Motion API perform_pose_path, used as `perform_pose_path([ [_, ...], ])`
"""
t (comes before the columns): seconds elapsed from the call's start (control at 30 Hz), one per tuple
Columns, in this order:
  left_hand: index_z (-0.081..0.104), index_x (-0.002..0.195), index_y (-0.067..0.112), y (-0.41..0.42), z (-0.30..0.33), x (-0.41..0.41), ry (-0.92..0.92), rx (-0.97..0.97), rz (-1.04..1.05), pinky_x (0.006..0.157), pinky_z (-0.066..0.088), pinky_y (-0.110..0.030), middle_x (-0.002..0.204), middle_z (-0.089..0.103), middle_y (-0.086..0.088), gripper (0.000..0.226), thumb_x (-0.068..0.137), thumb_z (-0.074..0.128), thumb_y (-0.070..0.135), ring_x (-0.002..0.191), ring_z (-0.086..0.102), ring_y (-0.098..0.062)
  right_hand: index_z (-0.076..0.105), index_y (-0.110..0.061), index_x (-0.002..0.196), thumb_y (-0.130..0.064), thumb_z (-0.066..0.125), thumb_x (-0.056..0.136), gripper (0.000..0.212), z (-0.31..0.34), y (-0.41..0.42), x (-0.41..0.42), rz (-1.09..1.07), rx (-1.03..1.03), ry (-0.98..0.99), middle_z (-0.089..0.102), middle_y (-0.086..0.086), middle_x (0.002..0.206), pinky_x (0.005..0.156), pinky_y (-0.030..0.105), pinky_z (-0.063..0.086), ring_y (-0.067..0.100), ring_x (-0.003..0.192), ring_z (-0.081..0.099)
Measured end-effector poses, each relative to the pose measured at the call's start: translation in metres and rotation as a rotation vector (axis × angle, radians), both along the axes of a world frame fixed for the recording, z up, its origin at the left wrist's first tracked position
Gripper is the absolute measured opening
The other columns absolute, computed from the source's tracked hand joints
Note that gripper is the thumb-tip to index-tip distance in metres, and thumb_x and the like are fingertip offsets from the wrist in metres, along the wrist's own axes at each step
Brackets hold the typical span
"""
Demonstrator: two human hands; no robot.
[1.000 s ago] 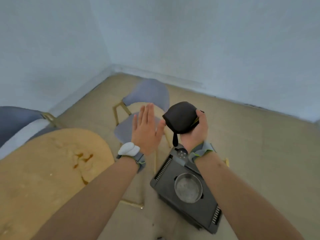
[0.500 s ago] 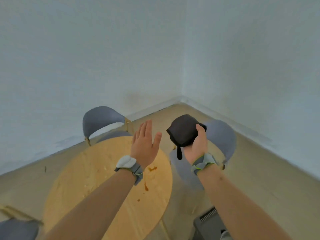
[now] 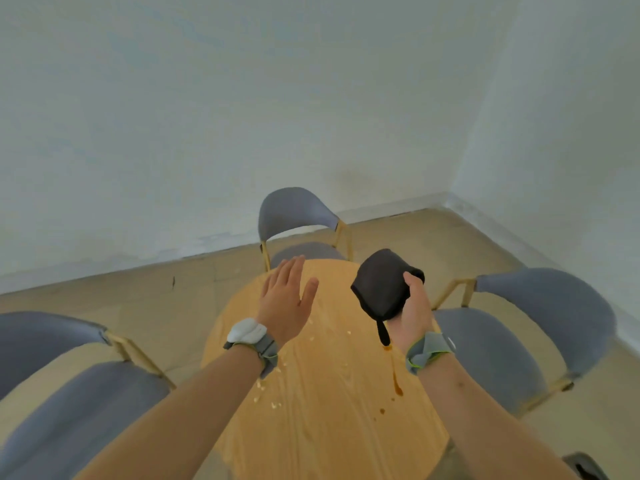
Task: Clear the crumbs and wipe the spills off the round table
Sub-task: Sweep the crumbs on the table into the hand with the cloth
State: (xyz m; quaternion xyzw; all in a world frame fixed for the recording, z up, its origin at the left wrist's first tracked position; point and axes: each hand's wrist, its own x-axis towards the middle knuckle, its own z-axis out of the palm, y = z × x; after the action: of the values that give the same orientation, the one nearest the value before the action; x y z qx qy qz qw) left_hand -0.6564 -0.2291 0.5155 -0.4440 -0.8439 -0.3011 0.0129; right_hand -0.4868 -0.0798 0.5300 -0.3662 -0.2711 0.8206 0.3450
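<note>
The round wooden table (image 3: 325, 420) lies below my arms. Pale crumbs (image 3: 266, 393) are scattered on its left half, some partly under my left forearm. A brown spill streak (image 3: 396, 384) with small drops runs near its right side. My left hand (image 3: 287, 303) hovers flat above the table, fingers apart, holding nothing. My right hand (image 3: 410, 320) is raised over the table's right part and grips a bunched dark cloth (image 3: 381, 285) with a tab hanging down.
Three grey-blue chairs with gold legs ring the table: a far chair (image 3: 294, 213), a right chair (image 3: 540, 306) and a near-left chair (image 3: 62, 393). White walls meet in a corner at the right. A dark object (image 3: 585, 465) shows at the bottom right edge.
The view has swung left, bringing the table from the side to directly under my hands. Both hands keep the same pose; the grey box on the floor has almost left the frame.
</note>
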Motion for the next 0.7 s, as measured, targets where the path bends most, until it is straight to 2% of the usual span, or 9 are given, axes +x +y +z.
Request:
perform_pose_path([
  [0.2,0.025,0.157,0.02,-0.029,-0.058,-0.065,-0.076,-0.049,0.072,0.122,0.023,-0.044,0.161,0.032,-0.001,0.069,0.101,0.018,0.06,0.151,0.022,-0.02,0.056,-0.021,0.125,-0.04,0.061,0.092,0.038,-0.051,-0.003,-0.056,0.007,-0.046,-0.106,0.069,0.002,0.116,0.076,0.038,0.056,0.023,0.104,0.068],
  [0.27,0.024,0.157,0.02,-0.036,-0.088,-0.087,-0.112,-0.074,0.105,0.122,0.021,-0.043,0.162,0.031,0.0,0.067,0.102,0.02,0.058,0.151,0.02,-0.02,0.06,-0.021,0.12,-0.044,0.063,0.091,0.037,-0.079,0.004,-0.078,0.022,-0.054,-0.144,0.073,0.001,0.109,0.074,0.037,0.058,0.022,0.099,0.071],
  [0.33,0.023,0.158,0.022,-0.04,-0.104,-0.095,-0.113,-0.11,0.12,0.123,0.019,-0.042,0.162,0.03,0.002,0.066,0.102,0.02,0.058,0.152,0.018,-0.018,0.063,-0.023,0.11,-0.044,0.066,0.089,0.031,-0.093,0.011,-0.084,0.024,-0.028,-0.163,0.076,-0.002,0.101,0.073,0.037,0.059,0.02,0.093,0.073],
  [0.4,0.022,0.158,0.024,-0.04,-0.131,-0.105,-0.131,-0.146,0.147,0.124,0.018,-0.04,0.162,0.03,0.004,0.065,0.102,0.019,0.058,0.152,0.017,-0.016,0.065,-0.026,0.106,-0.04,0.068,0.089,0.023,-0.12,0.023,-0.095,0.054,0.018,-0.229,0.074,-0.002,0.105,0.078,0.04,0.058,0.02,0.095,0.072],
  [0.47,0.022,0.158,0.024,-0.036,-0.157,-0.115,-0.155,-0.172,0.169,0.123,0.018,-0.042,0.162,0.03,0.004,0.065,0.102,0.02,0.057,0.152,0.016,-0.015,0.065,-0.026,0.103,-0.036,0.067,0.09,0.016,-0.147,0.039,-0.105,0.073,0.069,-0.31,0.073,-0.003,0.105,0.075,0.038,0.058,0.018,0.092,0.072],
  [0.57,0.022,0.158,0.024,-0.03,-0.188,-0.125,-0.151,-0.217,0.165,0.123,0.019,-0.043,0.162,0.03,0.005,0.066,0.102,0.019,0.057,0.153,0.017,-0.015,0.062,-0.025,0.111,-0.04,0.064,0.091,0.025,-0.182,0.061,-0.113,0.067,0.133,-0.423,0.07,-0.006,0.103,0.078,0.036,0.053,0.017,0.093,0.068],
  [0.67,0.022,0.158,0.024,-0.02,-0.218,-0.139,-0.143,-0.242,0.159,0.123,0.018,-0.043,0.162,0.03,0.005,0.066,0.102,0.018,0.058,0.153,0.017,-0.016,0.057,-0.027,0.126,-0.045,0.061,0.09,0.04,-0.22,0.083,-0.117,0.088,0.265,-0.581,0.065,-0.005,0.094,0.079,0.036,0.047,0.018,0.086,0.061],
  [0.7,0.022,0.158,0.024,-0.017,-0.226,-0.143,-0.144,-0.249,0.161,0.123,0.018,-0.044,0.162,0.031,0.004,0.065,0.102,0.018,0.057,0.153,0.017,-0.016,0.057,-0.025,0.128,-0.046,0.059,0.091,0.042,-0.235,0.091,-0.117,0.099,0.322,-0.628,0.063,-0.004,0.088,0.075,0.036,0.045,0.017,0.081,0.058],
])
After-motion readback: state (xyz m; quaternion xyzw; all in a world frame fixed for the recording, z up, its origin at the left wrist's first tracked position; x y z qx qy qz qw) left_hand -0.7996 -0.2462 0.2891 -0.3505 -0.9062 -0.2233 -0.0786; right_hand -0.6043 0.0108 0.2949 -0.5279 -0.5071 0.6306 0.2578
